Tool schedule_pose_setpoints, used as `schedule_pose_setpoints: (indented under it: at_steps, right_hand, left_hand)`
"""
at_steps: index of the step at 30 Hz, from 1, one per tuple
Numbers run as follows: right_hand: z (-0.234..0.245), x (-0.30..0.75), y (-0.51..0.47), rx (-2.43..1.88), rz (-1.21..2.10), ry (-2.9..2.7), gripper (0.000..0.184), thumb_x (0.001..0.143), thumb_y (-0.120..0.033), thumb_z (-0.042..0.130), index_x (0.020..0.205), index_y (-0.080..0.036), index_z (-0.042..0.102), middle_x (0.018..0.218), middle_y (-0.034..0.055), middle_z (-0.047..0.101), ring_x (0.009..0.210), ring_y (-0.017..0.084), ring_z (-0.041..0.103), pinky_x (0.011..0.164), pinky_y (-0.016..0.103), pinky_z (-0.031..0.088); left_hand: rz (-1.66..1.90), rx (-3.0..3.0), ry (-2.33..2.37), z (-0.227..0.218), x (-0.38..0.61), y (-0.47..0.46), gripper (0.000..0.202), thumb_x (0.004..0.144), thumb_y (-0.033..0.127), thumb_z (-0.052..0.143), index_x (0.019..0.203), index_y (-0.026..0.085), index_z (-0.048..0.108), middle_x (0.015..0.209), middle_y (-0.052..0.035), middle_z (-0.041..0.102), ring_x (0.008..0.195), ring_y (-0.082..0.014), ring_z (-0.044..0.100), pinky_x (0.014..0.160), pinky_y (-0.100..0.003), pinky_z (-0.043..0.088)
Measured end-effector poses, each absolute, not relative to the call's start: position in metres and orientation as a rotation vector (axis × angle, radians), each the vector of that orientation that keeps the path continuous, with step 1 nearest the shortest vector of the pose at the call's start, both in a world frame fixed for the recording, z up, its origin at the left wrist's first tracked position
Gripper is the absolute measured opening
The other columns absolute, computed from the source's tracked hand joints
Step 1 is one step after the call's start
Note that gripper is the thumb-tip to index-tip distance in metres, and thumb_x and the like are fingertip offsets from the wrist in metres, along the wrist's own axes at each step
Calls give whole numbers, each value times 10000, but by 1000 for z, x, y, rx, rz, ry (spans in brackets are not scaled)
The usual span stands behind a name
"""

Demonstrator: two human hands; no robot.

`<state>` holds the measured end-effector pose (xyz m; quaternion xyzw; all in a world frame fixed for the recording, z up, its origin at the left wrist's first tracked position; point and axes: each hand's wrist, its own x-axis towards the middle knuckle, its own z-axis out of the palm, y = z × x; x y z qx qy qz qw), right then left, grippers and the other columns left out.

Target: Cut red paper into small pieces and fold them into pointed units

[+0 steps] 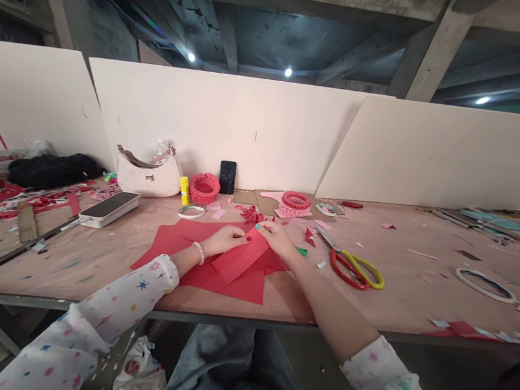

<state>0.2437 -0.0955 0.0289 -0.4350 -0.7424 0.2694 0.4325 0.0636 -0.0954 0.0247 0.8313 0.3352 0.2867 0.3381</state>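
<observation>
My left hand (227, 239) and my right hand (277, 236) meet at the far edge of a folded red paper strip (238, 262). Both pinch that edge with closed fingers. The strip lies on several larger red paper sheets (224, 277) spread on the wooden table (395, 298). Small red paper scraps (252, 214) sit just beyond my fingers. Scissors (351, 266) with one red and one yellow handle lie to the right of my right hand, blades pointing away.
A white handbag (148, 174), a yellow glue stick (184, 189), a red woven basket (203, 188), a black phone (227, 177) and a tape roll (191, 212) stand at the back. A white box (110, 208) lies left. White boards (232, 120) wall the table's rear.
</observation>
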Motion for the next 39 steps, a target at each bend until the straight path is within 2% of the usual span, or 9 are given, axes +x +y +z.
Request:
schedule_pose_setpoints:
  at_steps: [6,10,16,21,25,30,34,37,39]
  right_hand:
    - [28,246,-95,-1061,749,-1853,212,718,-260,433,806,-152,593,826,44,610,750,161,531,673,277,385]
    - [31,247,-96,-1085,715,-1857,181,687,-221,454,777,-150,594,833,45,614,776,161,534,713,287,383]
    - [32,245,-97,-1092,695,-1829,200,703,-253,448,776,-145,599,797,48,610,717,152,529,652,276,393]
    - [31,250,-94,-1102,837,-1846,258,685,-318,491,841,-149,608,798,44,590,633,126,503,562,250,386]
    - [33,252,-96,-1102,872,-1909,273,685,-376,485,760,-138,598,680,15,546,496,85,424,473,227,340]
    - [32,252,-97,-1119,776,-1981,271,690,-400,474,721,-151,577,606,-2,510,480,87,395,455,224,292]
    - [32,259,-94,-1231,541,-2057,234,688,-369,490,616,-157,559,541,-4,494,483,98,390,479,238,276]
    - [33,269,-92,-1274,304,-2035,128,652,-303,546,640,-178,574,605,10,540,557,126,441,530,252,297]
    - [32,275,-90,-1323,204,-2038,122,621,-271,583,718,-198,598,690,32,579,632,164,479,567,272,316]
  left_hand:
    - [762,2138,883,26,61,-94,400,731,488,441,581,121,490,567,15,452,524,-87,390,475,-194,298]
    - [772,2128,939,25,59,-91,396,725,488,446,605,118,521,582,8,481,541,-95,415,479,-192,310]
    - [787,2108,957,26,59,-90,370,717,473,461,661,119,552,636,-3,520,577,-106,442,494,-191,330]
    - [748,2138,998,30,55,-88,388,722,484,446,614,123,539,561,12,470,530,-95,389,475,-198,290]
    - [760,2163,1014,33,52,-86,398,709,501,452,590,127,521,533,20,433,521,-92,360,470,-202,259]
    - [651,2190,1006,36,48,-86,392,722,501,424,599,139,509,541,18,446,497,-93,358,452,-209,243]
    - [524,2413,1068,35,40,-82,345,753,421,395,560,153,494,544,3,484,494,-113,406,467,-225,262]
    - [533,2678,1183,33,34,-79,282,752,340,404,556,161,500,583,-23,517,547,-142,455,512,-242,297]
    - [542,2775,1215,32,32,-79,193,737,299,427,653,165,538,681,-43,552,629,-164,492,569,-254,339]
